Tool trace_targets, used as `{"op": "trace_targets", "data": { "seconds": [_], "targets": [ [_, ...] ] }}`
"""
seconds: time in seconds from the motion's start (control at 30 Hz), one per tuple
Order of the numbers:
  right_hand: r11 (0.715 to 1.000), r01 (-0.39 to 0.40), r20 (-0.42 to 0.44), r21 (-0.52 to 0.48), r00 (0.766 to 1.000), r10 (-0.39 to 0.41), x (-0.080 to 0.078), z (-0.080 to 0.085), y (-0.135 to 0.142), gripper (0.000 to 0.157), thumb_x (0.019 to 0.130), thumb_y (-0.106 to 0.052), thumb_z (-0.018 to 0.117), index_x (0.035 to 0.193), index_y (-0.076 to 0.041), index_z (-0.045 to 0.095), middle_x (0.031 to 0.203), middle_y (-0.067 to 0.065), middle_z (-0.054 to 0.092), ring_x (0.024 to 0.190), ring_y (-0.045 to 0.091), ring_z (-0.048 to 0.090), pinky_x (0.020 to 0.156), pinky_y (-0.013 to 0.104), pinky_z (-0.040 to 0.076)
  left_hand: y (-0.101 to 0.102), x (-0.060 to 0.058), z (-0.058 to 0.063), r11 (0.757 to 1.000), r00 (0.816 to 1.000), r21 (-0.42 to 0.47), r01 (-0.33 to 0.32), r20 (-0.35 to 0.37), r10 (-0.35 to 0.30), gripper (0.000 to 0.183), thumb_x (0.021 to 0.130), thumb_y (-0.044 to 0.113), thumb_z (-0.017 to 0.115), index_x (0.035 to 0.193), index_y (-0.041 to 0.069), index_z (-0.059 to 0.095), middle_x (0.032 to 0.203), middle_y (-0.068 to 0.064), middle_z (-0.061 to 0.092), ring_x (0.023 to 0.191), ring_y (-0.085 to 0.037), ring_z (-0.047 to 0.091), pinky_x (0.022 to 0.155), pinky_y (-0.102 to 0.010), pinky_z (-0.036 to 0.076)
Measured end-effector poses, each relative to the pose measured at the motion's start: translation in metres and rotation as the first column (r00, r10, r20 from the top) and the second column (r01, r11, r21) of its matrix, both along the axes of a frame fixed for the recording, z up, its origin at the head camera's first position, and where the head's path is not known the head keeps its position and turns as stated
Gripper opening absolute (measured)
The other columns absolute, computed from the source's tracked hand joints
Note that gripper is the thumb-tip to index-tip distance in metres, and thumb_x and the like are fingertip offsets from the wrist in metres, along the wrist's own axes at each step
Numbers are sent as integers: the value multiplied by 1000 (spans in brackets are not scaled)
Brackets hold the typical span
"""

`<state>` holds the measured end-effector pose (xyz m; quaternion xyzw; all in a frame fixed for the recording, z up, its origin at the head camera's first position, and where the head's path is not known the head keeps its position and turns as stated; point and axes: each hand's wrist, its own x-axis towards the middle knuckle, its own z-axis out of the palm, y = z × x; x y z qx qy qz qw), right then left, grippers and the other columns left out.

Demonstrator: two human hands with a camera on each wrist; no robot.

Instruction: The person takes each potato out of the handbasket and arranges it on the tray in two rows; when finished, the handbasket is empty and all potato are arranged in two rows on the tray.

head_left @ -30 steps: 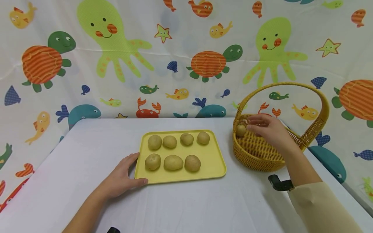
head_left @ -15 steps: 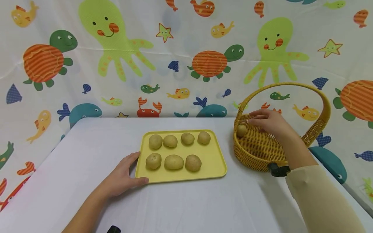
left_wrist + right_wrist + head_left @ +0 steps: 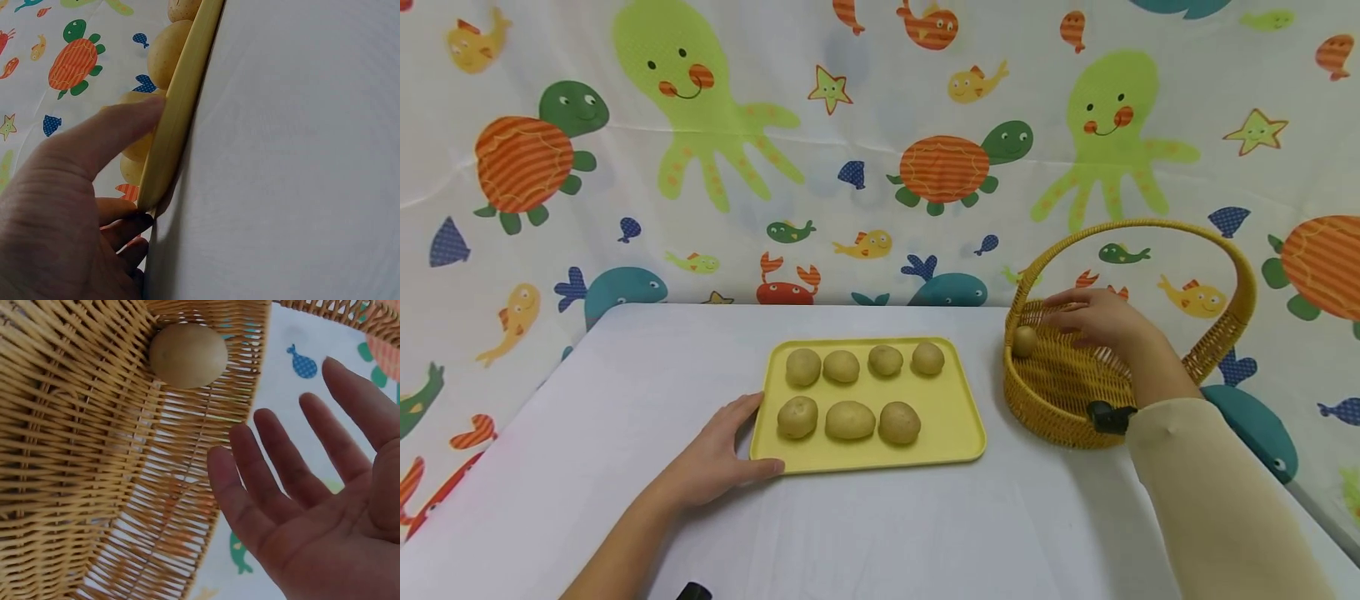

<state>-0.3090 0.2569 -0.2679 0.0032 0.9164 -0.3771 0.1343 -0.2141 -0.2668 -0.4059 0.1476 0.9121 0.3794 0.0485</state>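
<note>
In the head view, my left hand [image 3: 718,450] holds the left end of a yellow tray [image 3: 947,429]. The left wrist view shows the thumb [image 3: 128,128] on the tray's rim and the fingers bent at its corner. Several potatoes [image 3: 850,420] lie on the tray in two rows. My right hand [image 3: 1108,323] hovers over the wicker basket [image 3: 1060,421] with nothing in it. Its fingers are spread and fairly straight in the right wrist view. A single small potato [image 3: 189,356] rests inside the basket against the wall, apart from the fingertips.
A tall arched handle [image 3: 1150,223] rises over the basket beside my right wrist. The white-covered table [image 3: 925,533] carries tray and basket. Behind it hangs a curtain [image 3: 880,108] printed with sea animals.
My right wrist has lifted and shifted slightly forward over the basket, with the fingers a little farther from the potato. The left hand and tray stay put; the head view shifts slightly.
</note>
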Motion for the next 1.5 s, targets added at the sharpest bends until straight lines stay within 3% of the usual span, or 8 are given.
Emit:
{"op": "trace_targets", "data": {
  "seconds": [0.1, 0.67, 0.93, 1.2, 1.5],
  "targets": [
    [1000, -7, 4, 5, 1000, 7, -3, -5, 3, 63, 104, -33, 63, 156, -5, 41, 156, 28, 44, 142, 44, 45, 112, 59, 47, 0, -1, -1, 1000, 1000, 2, -3, 7, 3, 103, 79, 46, 86, 159, 4, 35, 163, -21, 38, 152, -47, 27, 119, -71, 25],
    [999, -27, 47, 43, 999, 24, -21, -29, 16, 63, 104, -29, 63, 158, -4, 39, 156, 31, 44, 142, 48, 45, 107, 59, 50, -2, 0, -5, 1000, 999, 3, -19, 46, 19, 106, 79, 48, 86, 159, 4, 33, 164, -22, 35, 153, -49, 24, 119, -72, 23],
    [1000, -17, 104, -1, 994, 17, -31, -41, 13, 66, 102, -29, 64, 158, -6, 38, 158, 28, 41, 143, 47, 44, 110, 59, 49, 1, 0, -6, 1000, 999, 13, -21, 32, 21, 105, 78, 48, 87, 159, 6, 35, 164, -21, 36, 153, -48, 25, 119, -72, 24],
    [1000, -2, 175, 2, 984, 2, -33, -51, 14, 62, 102, -27, 63, 156, -5, 41, 138, 20, 54, 119, 30, 53, 98, 41, 54, 3, -1, -3, 1000, 999, 2, -22, 39, 22, 106, 78, 48, 87, 160, 6, 34, 164, -21, 34, 153, -48, 24, 120, -72, 24],
    [999, 7, 135, 38, 991, -12, -37, -55, 9, 58, 101, -23, 65, 152, -3, 46, 131, 20, 60, 112, 28, 61, 92, 39, 58, 2, -2, -3, 1000, 999, -14, -21, 41, 22, 108, 79, 48, 87, 160, 3, 32, 165, -24, 32, 153, -49, 23, 120, -72, 24]
  ]
}}
